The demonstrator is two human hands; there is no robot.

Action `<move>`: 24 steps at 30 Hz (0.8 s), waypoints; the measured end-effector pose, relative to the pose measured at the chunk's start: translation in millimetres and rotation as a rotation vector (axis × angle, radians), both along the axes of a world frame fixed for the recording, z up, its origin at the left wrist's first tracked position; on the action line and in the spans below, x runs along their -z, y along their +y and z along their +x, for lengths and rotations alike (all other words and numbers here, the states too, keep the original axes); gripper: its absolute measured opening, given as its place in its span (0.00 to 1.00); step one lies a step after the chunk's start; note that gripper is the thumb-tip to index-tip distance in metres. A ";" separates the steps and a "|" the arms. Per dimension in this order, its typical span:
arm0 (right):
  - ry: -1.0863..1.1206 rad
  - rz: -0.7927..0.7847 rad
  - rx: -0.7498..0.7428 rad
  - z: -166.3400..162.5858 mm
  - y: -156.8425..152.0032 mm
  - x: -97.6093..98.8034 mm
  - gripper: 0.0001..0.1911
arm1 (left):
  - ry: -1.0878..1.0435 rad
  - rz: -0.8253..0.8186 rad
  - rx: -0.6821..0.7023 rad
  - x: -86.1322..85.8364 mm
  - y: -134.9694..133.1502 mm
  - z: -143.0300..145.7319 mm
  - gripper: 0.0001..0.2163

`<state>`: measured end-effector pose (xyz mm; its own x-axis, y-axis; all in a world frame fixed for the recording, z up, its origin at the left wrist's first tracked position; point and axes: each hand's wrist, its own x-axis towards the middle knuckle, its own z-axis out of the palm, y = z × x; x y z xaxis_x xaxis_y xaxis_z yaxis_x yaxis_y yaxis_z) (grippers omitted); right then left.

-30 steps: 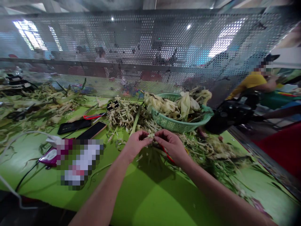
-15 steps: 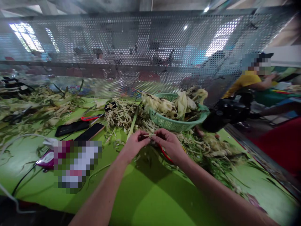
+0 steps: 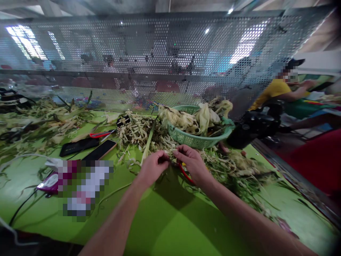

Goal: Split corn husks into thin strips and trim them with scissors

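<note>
Over the green table [image 3: 173, 220], my left hand [image 3: 154, 165] is closed, thumb against curled fingers; what it pinches, if anything, is too small to make out. Just to its right, my right hand [image 3: 192, 163] is closed too, thumb and fingertips together near a pale bit of husk that I cannot tell from the scraps behind. A red curved handle [image 3: 185, 174], seemingly of scissors, shows beneath the right hand; whether the palm holds it is hidden. Behind my hands lies a heap of pale cut husk strips [image 3: 135, 132], with a long green-white strip [image 3: 149, 142] across it.
A green basket [image 3: 191, 139] of husks and silk stands behind my hands. Green trimmings [image 3: 239, 181] lie right. Leftward are phones [image 3: 99, 151], a red-handled cutter [image 3: 99, 135], a purple packet [image 3: 50, 181] and dry husks [image 3: 53, 121]. A perforated screen [image 3: 133, 53] closes the back; a yellow-sleeved person [image 3: 278, 89] sits right.
My fingertips, which met around a small pale piece, have come apart, leaving a small gap. The left hand has dropped slightly lower. The whole view has shifted a little.
</note>
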<state>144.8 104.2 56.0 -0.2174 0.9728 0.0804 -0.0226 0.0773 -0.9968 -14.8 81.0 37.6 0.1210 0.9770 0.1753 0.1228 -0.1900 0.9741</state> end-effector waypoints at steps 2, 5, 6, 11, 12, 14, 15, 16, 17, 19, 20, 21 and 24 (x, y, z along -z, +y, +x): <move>0.011 0.021 0.034 0.8 0.9 -0.5 0.19 | -0.155 -0.107 0.017 0.5 -0.8 1.5 0.09; 0.037 0.024 0.035 1.4 0.6 -1.9 0.17 | -0.444 -0.343 0.079 -0.1 -3.5 4.5 0.14; 0.042 0.018 0.022 1.3 0.0 -2.4 0.16 | -0.519 -0.402 0.099 -0.8 -4.6 5.5 0.15; 0.056 0.003 -0.009 -0.1 -3.4 -4.6 0.17 | -0.682 -0.502 0.120 -4.7 -7.9 9.3 0.15; 0.056 0.000 -0.009 -0.4 -3.8 -4.7 0.17 | -0.691 -0.504 0.110 -4.7 -7.8 9.7 0.15; 0.051 -0.008 -0.016 -0.9 -4.5 -4.2 0.19 | -0.672 -0.486 0.085 -3.6 -6.6 10.4 0.16; 0.050 -0.012 -0.019 -1.1 -4.6 -3.4 0.19 | -0.633 -0.454 0.073 -2.5 -5.8 10.9 0.16; 0.049 -0.011 -0.018 -1.3 -4.6 -2.2 0.20 | -0.567 -0.403 0.058 -1.2 -4.8 11.5 0.16; 0.045 -0.007 -0.014 -1.5 -4.3 -0.8 0.20 | -0.475 -0.338 0.039 0.3 -3.9 12.2 0.15; 0.031 0.013 0.007 -1.5 -2.9 2.8 0.19 | -0.253 -0.186 -0.023 2.8 -2.3 13.4 0.12; 0.024 0.022 0.018 -1.3 -1.9 4.7 0.19 | -0.155 -0.118 -0.060 3.6 -1.8 13.7 0.11; 0.019 0.027 0.026 -1.1 -0.8 6.2 0.19 | -0.084 -0.070 -0.088 4.0 -1.6 13.5 0.10; 0.006 0.028 0.029 -0.1 1.5 7.5 0.17 | -0.075 -0.038 -0.077 2.5 -1.3 10.3 0.08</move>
